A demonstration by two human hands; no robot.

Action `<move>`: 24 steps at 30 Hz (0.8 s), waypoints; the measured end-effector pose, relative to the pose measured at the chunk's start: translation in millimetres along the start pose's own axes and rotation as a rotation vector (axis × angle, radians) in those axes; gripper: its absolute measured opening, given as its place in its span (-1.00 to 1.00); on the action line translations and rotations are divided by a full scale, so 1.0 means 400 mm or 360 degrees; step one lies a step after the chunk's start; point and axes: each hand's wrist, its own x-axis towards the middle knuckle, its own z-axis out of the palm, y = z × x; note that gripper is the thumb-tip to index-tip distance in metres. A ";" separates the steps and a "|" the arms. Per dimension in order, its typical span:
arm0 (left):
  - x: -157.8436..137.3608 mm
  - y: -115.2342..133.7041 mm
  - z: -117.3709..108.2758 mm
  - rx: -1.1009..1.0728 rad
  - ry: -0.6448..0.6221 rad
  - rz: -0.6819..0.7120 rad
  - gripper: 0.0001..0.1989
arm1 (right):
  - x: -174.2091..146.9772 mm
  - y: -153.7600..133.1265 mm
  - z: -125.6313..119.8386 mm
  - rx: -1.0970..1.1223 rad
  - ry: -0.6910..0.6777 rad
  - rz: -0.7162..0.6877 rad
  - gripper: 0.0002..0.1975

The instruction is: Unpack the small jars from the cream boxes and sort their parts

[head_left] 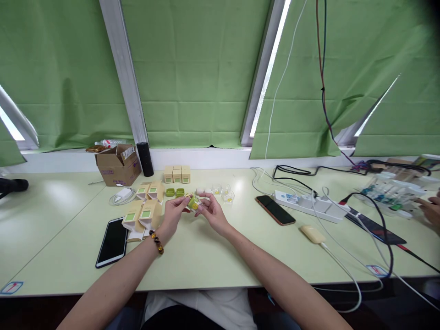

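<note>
Between my left hand and my right hand is a small green-and-clear container with a yellow mark on it. The fingers of both hands pinch it, one hand on each side, above the table. Just beyond it lie two small green square trays and a small pale pink piece. Several clear plastic pieces with yellow marks sit to the right. Opened cream cartons with green squares stand left of my left hand.
Three closed cream boxes stand at the back, near a black cylinder and a cardboard box. Phones, a power strip and loose cables lie around. Another person's hand is at far right by clear containers.
</note>
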 end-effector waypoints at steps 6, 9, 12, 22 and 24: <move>0.004 -0.006 -0.001 0.0033 0.0123 0.0014 -0.58 | -0.002 0.002 0.003 0.0075 -0.0058 0.0019 -0.44; 0.006 -0.006 0.001 0.0019 0.0169 -0.0003 -0.57 | -0.003 0.002 0.003 0.0086 -0.0071 0.0030 -0.36; 0.008 -0.008 0.000 -0.0051 0.0174 -0.0069 -0.57 | -0.003 -0.002 0.004 0.0070 -0.0053 0.0016 -0.31; 0.001 -0.034 0.009 0.0201 0.0300 0.0155 -0.64 | 0.006 0.006 0.017 -0.0078 0.0119 0.0034 -0.44; 0.004 -0.034 0.010 0.0095 0.0311 0.0105 -0.60 | 0.006 0.008 0.018 -0.0117 0.0159 -0.0002 -0.47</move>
